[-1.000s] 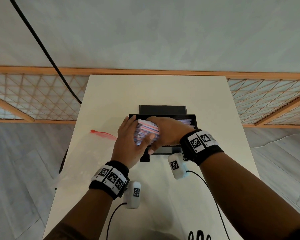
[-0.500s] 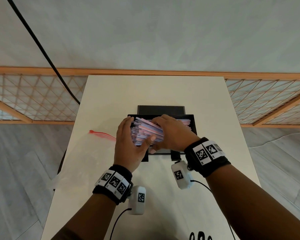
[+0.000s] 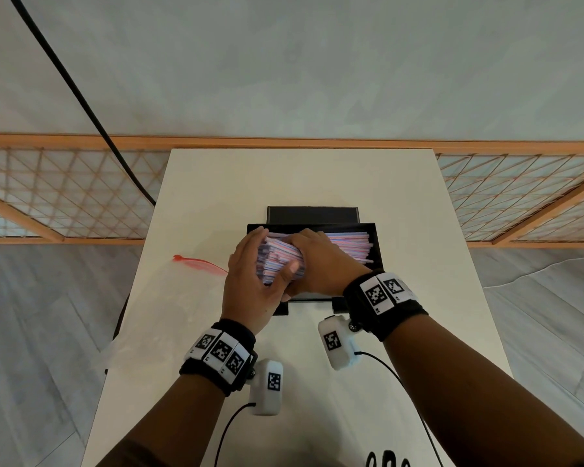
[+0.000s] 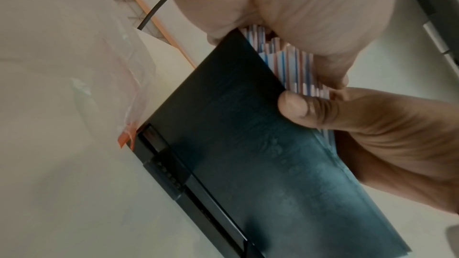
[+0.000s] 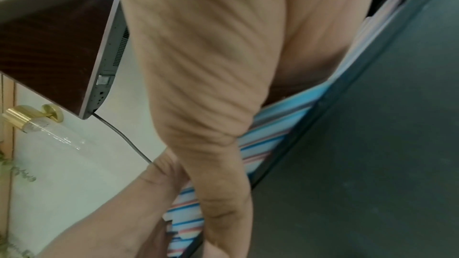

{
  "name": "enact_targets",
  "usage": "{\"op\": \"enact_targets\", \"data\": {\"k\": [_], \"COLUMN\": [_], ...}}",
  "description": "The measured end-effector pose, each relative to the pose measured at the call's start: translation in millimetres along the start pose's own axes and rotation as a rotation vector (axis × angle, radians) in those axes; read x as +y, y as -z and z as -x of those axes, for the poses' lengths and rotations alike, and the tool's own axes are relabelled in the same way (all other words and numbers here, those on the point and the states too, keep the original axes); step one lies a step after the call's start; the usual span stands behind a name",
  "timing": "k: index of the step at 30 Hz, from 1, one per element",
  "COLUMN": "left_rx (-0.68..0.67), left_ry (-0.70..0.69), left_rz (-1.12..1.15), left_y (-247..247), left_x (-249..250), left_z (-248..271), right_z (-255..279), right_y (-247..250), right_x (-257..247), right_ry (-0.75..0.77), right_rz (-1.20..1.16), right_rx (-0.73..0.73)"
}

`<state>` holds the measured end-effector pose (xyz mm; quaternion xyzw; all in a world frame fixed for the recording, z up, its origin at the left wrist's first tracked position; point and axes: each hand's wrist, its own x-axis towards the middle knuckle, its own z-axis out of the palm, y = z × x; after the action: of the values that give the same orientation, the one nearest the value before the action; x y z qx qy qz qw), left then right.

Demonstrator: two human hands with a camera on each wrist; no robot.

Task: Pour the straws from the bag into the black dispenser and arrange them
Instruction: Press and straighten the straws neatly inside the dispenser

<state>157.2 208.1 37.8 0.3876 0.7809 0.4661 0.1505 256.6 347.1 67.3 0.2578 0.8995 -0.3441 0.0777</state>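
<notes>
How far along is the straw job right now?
Done: the clear plastic bag with the red zip strip lies flat on the white table, apparently emptied, and the striped paper straws are in the black box dispenser. In hand: the left hand and right hand both hold the left end of the bundle, squaring it. Left: settling the raised ends level.

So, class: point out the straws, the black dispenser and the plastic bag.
straws (image 3: 348,242), head view, on the loose striped stack's right half.
black dispenser (image 3: 375,251), head view, on its right wall.
plastic bag (image 3: 196,263), head view, on its red zip strip.
</notes>
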Motion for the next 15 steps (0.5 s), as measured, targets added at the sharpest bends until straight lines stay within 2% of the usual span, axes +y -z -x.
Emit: {"op": "enact_targets", "data": {"k": [7,15], "left_rx": [0.001,-0.017], "left_ry": [0.000,-0.007], "left_rz": [0.047,0.055], "left_y": [2,4], "left_x": [1,1], "left_z": [1,1], "right_z": [-6,-8], "right_y": [9,16], "right_x": [-7,-12], "right_ry": [-0.069,-0.063], "right_rz": [0.009,-0.010], "right_rx": [-0.079,-0.129]}}
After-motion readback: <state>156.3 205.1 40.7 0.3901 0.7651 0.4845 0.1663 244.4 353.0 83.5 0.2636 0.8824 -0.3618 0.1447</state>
